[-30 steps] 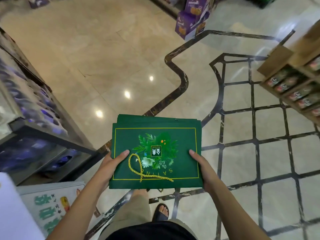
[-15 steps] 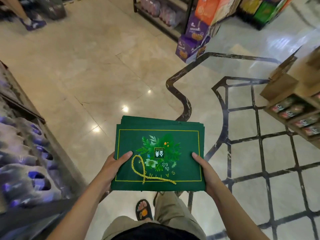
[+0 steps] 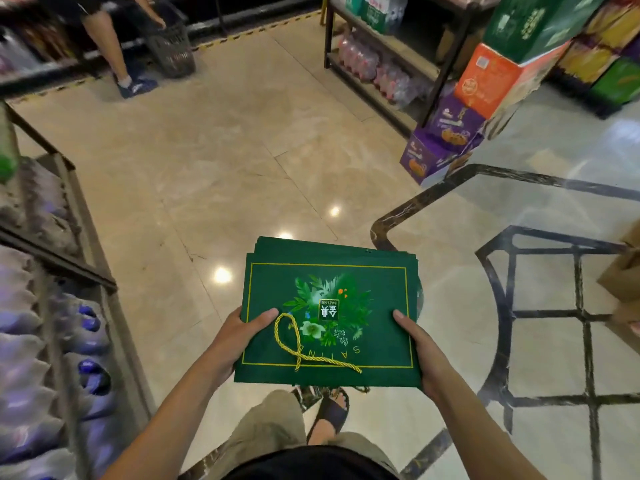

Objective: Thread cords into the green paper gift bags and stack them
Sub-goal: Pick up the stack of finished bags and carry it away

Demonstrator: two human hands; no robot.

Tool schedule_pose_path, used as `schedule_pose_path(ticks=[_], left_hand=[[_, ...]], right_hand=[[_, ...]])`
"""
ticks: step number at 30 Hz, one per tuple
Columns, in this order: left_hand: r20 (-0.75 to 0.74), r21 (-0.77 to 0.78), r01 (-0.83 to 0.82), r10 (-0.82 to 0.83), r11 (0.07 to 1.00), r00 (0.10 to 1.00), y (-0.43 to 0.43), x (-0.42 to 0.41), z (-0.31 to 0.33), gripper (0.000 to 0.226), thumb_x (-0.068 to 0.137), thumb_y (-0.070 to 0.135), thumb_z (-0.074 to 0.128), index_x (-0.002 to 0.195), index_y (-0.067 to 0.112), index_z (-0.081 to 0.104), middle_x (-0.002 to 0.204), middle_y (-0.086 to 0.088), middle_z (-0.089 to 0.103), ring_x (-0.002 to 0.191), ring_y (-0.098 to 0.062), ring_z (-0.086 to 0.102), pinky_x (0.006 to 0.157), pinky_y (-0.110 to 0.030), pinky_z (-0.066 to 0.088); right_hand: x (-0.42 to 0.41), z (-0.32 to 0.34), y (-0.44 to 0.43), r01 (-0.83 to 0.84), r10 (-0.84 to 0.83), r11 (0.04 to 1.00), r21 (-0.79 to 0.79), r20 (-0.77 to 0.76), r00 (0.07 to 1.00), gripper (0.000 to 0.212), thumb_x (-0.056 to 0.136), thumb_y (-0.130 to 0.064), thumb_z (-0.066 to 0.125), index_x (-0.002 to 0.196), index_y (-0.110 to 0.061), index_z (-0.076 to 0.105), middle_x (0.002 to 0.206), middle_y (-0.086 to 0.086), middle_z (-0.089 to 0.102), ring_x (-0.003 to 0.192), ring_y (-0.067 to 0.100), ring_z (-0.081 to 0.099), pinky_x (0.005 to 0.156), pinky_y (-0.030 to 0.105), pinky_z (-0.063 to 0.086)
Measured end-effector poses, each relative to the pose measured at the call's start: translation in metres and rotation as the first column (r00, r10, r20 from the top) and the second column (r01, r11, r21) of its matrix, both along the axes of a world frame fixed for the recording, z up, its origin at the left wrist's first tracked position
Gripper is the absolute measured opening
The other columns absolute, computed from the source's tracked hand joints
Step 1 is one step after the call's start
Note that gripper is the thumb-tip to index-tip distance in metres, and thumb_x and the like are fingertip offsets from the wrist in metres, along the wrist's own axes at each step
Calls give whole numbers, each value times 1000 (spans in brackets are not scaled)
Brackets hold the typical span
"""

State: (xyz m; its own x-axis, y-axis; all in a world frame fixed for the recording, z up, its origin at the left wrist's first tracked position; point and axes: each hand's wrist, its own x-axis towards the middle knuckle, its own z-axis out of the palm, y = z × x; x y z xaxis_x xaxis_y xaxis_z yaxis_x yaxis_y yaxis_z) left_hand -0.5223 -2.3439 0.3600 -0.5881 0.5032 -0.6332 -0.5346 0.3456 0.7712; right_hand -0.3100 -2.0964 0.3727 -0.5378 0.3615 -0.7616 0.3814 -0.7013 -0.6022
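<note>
I carry a flat stack of green paper gift bags (image 3: 377,289) in front of me, above the shop floor. The top bag shows a leaf print and a thin yellow border. A gold cord (image 3: 294,344) lies looped loosely on the top bag near its left side. My left hand (image 3: 235,337) grips the stack's left edge with the thumb on top. My right hand (image 3: 420,348) grips the right edge the same way, fingers hidden underneath.
A shelf rack of blue-capped packs (image 3: 52,323) runs along my left. Purple and orange cartons (image 3: 453,123) are piled ahead right beside a rack of bottles (image 3: 374,67). Another person (image 3: 114,46) stands by a basket (image 3: 171,51) far ahead. Brown boxes (image 3: 623,282) sit at right.
I have walked forward with the stack; the view has lifted, bringing in the far shelves, the cartons and the other person. Both hands keep the same hold on the bags.
</note>
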Motion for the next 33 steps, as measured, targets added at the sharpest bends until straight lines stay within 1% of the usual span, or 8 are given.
schedule_pose_path(ticks=[7,10,13,17,20,23,26,33], left_hand=[[-2,-5,-48,48,999,999,96,-137,-5,90,47,61,88,123,20,65,107,-4,79,94,-26,77,78,-40,62],[-8,-11,-40,40,999,999,139,-210,-11,102,34,71,92,120,23,66,106,-3,79,94,-26,77,76,-39,61],[-1,-19,-14,14,1000,1000,185,-282,-10,89,46,63,87,122,22,65,105,-3,79,92,-26,77,74,-38,61],[-9,-44,20,-20,999,1000,255,-373,-3,71,62,53,88,120,21,65,100,-4,80,88,-26,77,71,-37,61],[-19,-53,44,-45,998,999,310,-437,-3,60,71,49,87,119,21,66,100,-4,80,88,-27,77,76,-41,62],[-27,-46,77,-78,996,997,368,-497,-7,63,69,53,84,120,20,67,102,-5,79,90,-28,77,81,-44,62],[-27,-45,84,-85,995,996,429,-554,-14,73,62,58,83,121,20,66,103,-7,79,92,-29,77,84,-47,62],[-17,-54,77,-78,996,997,566,-678,-15,87,51,65,85,123,20,66,105,-7,79,94,-31,77,90,-52,60]], right_hand=[[-146,-2,102,-17,17,1000,9,-17,1000,33,95,-36,61,119,-14,69,112,16,77,94,32,77,80,44,64],[-215,-6,140,24,-23,999,33,-36,999,37,91,-34,64,121,-13,68,115,18,76,97,35,76,90,51,61],[-280,-8,180,58,-57,998,39,-34,998,47,86,-36,67,127,-14,66,119,18,74,105,39,73,100,57,53],[-358,-11,239,99,-99,995,-26,16,995,56,87,-42,68,134,-11,65,125,19,72,113,40,70,100,53,53],[-412,-12,286,140,-140,989,-37,-9,990,53,90,-41,67,134,-12,65,124,17,73,112,38,71,96,51,56],[-467,-17,341,153,-153,988,-24,-11,988,55,86,-43,70,131,-12,66,122,17,73,110,38,72,100,53,54],[-520,-26,401,157,-157,987,-41,-13,987,65,80,-45,83,133,-12,66,127,19,71,115,41,69,107,59,49],[-650,-19,543,147,-149,988,-45,-43,988,50,89,-39,66,128,-8,67,118,20,74,103,38,74,83,46,62]])
